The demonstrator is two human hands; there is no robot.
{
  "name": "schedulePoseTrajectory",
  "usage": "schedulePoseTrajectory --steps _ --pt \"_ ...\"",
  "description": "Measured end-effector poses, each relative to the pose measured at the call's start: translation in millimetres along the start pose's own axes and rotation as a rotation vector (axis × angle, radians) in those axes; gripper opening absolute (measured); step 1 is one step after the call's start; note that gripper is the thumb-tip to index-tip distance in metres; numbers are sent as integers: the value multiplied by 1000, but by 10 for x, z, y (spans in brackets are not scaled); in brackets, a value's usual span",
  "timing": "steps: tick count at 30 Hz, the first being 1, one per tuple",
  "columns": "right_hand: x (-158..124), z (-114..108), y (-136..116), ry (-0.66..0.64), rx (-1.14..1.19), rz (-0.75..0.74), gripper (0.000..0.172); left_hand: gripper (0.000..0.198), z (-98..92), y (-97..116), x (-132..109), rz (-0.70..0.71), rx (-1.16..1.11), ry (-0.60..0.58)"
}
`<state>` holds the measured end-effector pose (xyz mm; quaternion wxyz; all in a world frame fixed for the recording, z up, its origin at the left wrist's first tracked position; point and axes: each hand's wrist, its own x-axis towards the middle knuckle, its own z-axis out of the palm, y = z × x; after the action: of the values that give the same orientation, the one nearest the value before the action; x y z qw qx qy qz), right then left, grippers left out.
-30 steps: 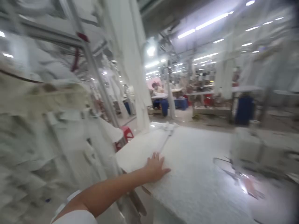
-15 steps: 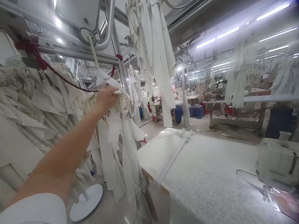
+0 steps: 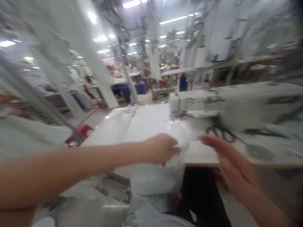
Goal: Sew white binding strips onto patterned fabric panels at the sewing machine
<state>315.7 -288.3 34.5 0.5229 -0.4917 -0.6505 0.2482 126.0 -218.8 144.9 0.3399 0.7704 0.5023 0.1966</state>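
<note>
Pinching a bunch of white fabric (image 3: 176,150) in my left grip (image 3: 162,148), fingers closed on it at the front edge of the surface (image 3: 146,123). Part of the fabric lies on the surface in front of the sewing machine (image 3: 236,102). The rest hangs over the edge toward my lap.

Right grip (image 3: 228,159): spread, fingers out flat, holding nothing. It sits just beside the fabric on its right, apart from it as far as the blur lets me tell. Scissors (image 3: 220,131) lie on the surface beyond the right fingers, near the machine's left end.

Risks, as judged:
- Much of the fabric's weight hangs off the edge. With only one pinch on it, a slack hold could let the whole piece slide to the floor.
- A pull toward the machine could drag the fabric over the scissors, snagging it or sweeping them off the surface.
- The open right fingers are close to the blades, and a hasty reach could meet them.
- The view is heavily smeared, so the needle area is not legible and I cannot judge clearance there.
</note>
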Motion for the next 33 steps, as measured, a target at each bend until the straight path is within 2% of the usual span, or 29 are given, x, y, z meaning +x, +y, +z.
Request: schedulePoseTrajectory --steps 1,2,3,4,5,7,8,10,13,14,16,18,20,22,24,25,27,29,31,33 --pt "75 -36 52 -87 67 51 54 19 342 -99 33 38 -49 -175" --pt "128 -84 137 -159 133 161 67 19 616 -168 76 59 -147 -323" --pt "152 -146 249 -251 222 294 75 22 822 -209 135 66 -242 -408" --pt "143 -223 381 -353 331 419 82 24 970 -225 208 55 -343 -443" --pt "100 -312 524 -451 454 534 89 25 1071 -229 288 27 -437 -430" --pt "-67 -508 827 -603 705 703 100 27 1193 -267 434 -43 -561 -339" --pt "-180 -601 980 -621 814 760 103 30 1242 -333 483 -79 -584 -305" --pt "-442 -751 1286 -553 965 872 101 36 1373 -606 516 -155 -563 -284" --pt "-893 -836 1719 -407 1053 1033 89 42 1692 -1298 435 -261 -370 -333" --pt "-1053 -830 1844 -386 1063 1077 86 42 1815 -1544 395 -244 -278 -363" --pt "-1375 -788 2046 -343 1072 1137 79 39 2042 -1941 325 -163 -46 -305" --pt "-1676 -744 2165 -265 1073 1170 73 39 2214 -2126 280 -109 50 -256" --pt "-1931 -720 2195 -176 1056 1175 66 45 2330 -2092 248 16 65 -287" --pt "-2126 -703 2147 -85 1018 1156 61 49 2418 -1928 215 299 96 -405" --pt "-2256 -660 2053 4 954 1123 68 48 2517 -1752 181 590 144 -508" --pt "-2298 -623 2002 51 913 1105 75 46 2575 -1683 168 678 164 -528" --pt "-2341 -522 1919 148 824 1079 78 34 2691 -1594 158 704 171 -522" --pt "-2340 -426 1879 244 744 1065 64 24 2768 -1552 168 651 146 -515" --pt "-2308 -379 1883 328 685 1059 50 22 2755 -1527 186 586 87 -528" --pt "-2257 -398 1913 392 641 1056 46 21 2635 -1509 201 473 23 -539"
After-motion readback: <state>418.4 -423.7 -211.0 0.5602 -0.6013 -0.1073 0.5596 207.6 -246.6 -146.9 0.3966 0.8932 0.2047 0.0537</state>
